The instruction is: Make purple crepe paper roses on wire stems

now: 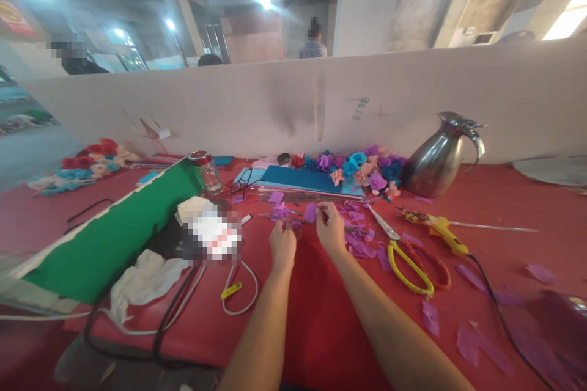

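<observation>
Over the middle of the red table, my left hand [282, 245] is closed in a pinch just below a small purple paper flower [279, 211], which it appears to hold by its base. My right hand [331, 227], beside it on the right, pinches a purple paper petal [310, 213] between thumb and fingers. The petal is close to the flower, with a small gap between them. Loose purple petals [362, 247] lie scattered beside and behind my right hand. Scissors [389, 233] with one yellow and one red handle rest to its right.
Right of the scissors lies a yellow glue gun [447, 235] with a black cord. A metal jug [433, 159] stands behind it. Finished paper flowers [362, 168] and blue sheets [298, 177] line the back. On the left are a glass jar [211, 176], a green board [119, 232] and cables.
</observation>
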### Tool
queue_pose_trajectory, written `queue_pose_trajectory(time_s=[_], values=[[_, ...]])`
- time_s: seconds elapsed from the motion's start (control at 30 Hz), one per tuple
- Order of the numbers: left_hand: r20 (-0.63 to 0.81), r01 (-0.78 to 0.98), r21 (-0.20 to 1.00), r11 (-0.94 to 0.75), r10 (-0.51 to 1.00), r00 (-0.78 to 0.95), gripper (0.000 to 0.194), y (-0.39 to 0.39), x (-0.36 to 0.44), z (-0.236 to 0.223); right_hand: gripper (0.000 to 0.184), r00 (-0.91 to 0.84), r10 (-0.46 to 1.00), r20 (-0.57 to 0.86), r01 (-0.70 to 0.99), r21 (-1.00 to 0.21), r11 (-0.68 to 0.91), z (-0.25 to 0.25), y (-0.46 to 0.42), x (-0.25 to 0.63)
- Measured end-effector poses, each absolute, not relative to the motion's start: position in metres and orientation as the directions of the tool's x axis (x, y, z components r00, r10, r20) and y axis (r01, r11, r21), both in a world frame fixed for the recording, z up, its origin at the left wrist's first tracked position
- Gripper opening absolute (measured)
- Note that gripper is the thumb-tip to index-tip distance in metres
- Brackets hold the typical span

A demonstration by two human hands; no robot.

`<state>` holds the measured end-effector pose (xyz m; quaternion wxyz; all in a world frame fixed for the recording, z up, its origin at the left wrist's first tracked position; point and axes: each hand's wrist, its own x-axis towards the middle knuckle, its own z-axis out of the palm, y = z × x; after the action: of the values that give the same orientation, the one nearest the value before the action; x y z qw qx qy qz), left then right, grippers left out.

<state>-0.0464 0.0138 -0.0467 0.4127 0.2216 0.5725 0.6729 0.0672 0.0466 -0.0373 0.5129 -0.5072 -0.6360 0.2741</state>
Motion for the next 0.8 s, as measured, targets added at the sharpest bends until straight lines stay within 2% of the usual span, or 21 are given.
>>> queue_pose_trajectory(time_s=[0.07,0.17,0.27,0.37,0.57,0.8], values=[[-0.218,-0.333,0.942,0.028,0.807,-0.549,0.008,0.015,-0.044,-0.044,0.032,0.011,0.944,0.329,0.486,-0.827,0.283,-0.031,0.049,0.076],[-0.216,-0.332,0.943,0.027,0.808,-0.549,0.011,0.018,-0.043,-0.044,0.036,-0.128,0.976,0.175,0.672,-0.709,0.215,-0.024,0.053,0.082],[-0.175,-0.287,0.958,0.007,0.805,-0.566,0.01,0.019,-0.046,-0.048,0.033,-0.234,0.97,0.071,0.71,-0.668,0.221,-0.024,0.054,0.076],[-0.126,-0.222,0.975,-0.01,0.798,-0.589,0.009,0.018,-0.052,-0.054,0.032,-0.243,0.97,0.018,0.757,-0.622,0.201,-0.025,0.053,0.065],[-0.119,-0.208,0.978,-0.008,0.799,-0.589,0.011,0.022,-0.052,-0.059,0.023,-0.171,0.985,-0.015,0.804,-0.581,0.13,-0.021,0.051,0.056],[-0.1,-0.201,0.979,-0.027,0.797,-0.596,0.016,0.022,-0.045,-0.052,0.026,-0.135,0.989,0.067,0.73,-0.668,0.145,-0.026,0.052,0.059]])
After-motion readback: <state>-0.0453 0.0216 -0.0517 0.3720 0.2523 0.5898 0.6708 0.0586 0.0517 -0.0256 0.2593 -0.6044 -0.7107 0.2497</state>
